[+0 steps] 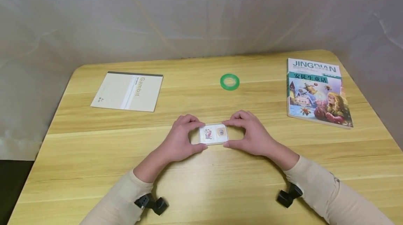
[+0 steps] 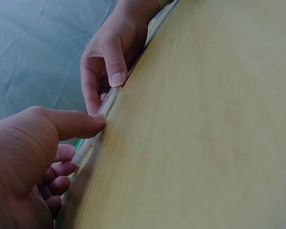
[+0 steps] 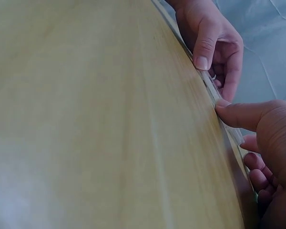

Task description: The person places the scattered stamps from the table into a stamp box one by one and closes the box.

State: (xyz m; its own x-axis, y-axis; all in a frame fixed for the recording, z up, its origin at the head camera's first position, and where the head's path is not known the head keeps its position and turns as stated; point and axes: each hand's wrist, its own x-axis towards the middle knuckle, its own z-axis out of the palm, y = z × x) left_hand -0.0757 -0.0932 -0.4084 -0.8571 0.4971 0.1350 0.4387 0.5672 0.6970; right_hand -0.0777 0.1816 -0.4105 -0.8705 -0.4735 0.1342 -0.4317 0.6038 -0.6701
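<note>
Small white rectangular card with two picture stickers (image 1: 213, 134) lies flat on the light wooden table (image 1: 201, 190), just in front of the green tape ring (image 1: 230, 81). Left hand (image 1: 182, 137) pinches its left end, right hand (image 1: 252, 134) its right end, thumb and forefinger each. Cream notebook (image 1: 127, 91) far left of ring; illustrated paperback book (image 1: 316, 92) far right.

**A makeshift study corner**

A light wooden desk (image 1: 94, 155) stands against a draped grey-white cloth backdrop (image 1: 189, 11). A notepad (image 1: 127, 91), an illustrated children's book (image 1: 316, 92) and a green tape roll (image 1: 230, 81) give it the look of a home or office study spot.
</note>
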